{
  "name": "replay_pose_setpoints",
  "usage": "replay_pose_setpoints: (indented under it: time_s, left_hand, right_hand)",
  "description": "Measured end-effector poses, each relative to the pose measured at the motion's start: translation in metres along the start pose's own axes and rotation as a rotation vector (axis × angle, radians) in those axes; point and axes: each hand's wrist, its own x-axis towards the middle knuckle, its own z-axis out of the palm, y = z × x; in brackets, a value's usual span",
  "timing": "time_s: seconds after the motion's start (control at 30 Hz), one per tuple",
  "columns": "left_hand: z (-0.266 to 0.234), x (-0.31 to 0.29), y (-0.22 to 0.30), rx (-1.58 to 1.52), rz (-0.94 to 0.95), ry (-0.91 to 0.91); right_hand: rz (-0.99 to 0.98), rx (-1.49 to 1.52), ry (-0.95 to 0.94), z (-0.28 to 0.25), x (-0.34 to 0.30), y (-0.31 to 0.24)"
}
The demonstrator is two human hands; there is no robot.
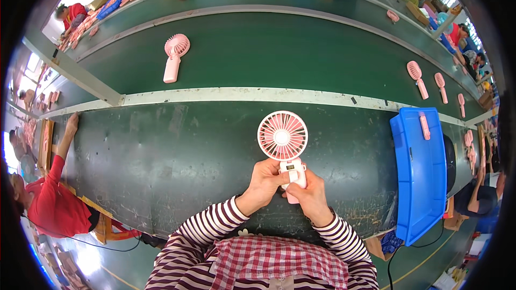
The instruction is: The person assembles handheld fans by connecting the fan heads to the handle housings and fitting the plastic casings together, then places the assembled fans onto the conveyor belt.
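Note:
A pink and white handheld fan is held upright over the green worktable, its round grille facing up at me. My left hand grips the handle from the left, its thumb lying across the front below a small dark display. From the right, my right hand wraps the lower handle, with the thumb on its front. Both hands are closed on this one fan, and the fingers behind the handle are hidden.
A blue plastic bin with a pink piece inside stands at the right. Beyond the white rail, a pink fan lies on the green belt, with several more at the right. A person in red sits at the left.

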Motion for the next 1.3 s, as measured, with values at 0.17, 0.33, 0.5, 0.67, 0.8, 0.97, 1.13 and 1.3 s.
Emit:
replay_pose_setpoints:
  time_s: [0.17,0.33,0.5,0.67,0.8,0.97,1.13,1.3]
  left_hand:
    - [0.000,0.006,0.011,-0.031,-0.110,0.034]
    - [-0.021,0.042,0.020,-0.046,-0.076,0.023]
    - [-0.067,0.121,0.052,0.559,0.185,0.325]
    - [-0.108,0.182,0.114,1.482,0.391,0.783]
    - [-0.129,0.214,0.094,1.672,0.735,0.782]
    - [-0.084,0.189,0.042,1.101,0.800,0.373]
    - [-0.033,0.134,0.015,0.762,0.344,0.207]
    - [-0.005,0.105,-0.002,0.617,0.202,0.087]
  right_hand:
    - [-0.035,0.326,-0.085,0.006,0.014,0.006]
    - [-0.281,0.189,-0.006,0.004,0.042,0.025]
    - [-0.573,-0.222,0.188,0.014,0.055,0.053]
    - [-0.590,-0.242,0.149,0.027,0.072,0.055]
    - [-0.698,-0.192,0.200,0.009,0.062,0.042]
    - [-0.667,-0.177,0.224,0.005,0.060,0.049]
    - [-0.682,-0.216,0.216,0.010,0.062,0.051]
    - [-0.776,-0.173,0.276,0.009,0.066,0.059]
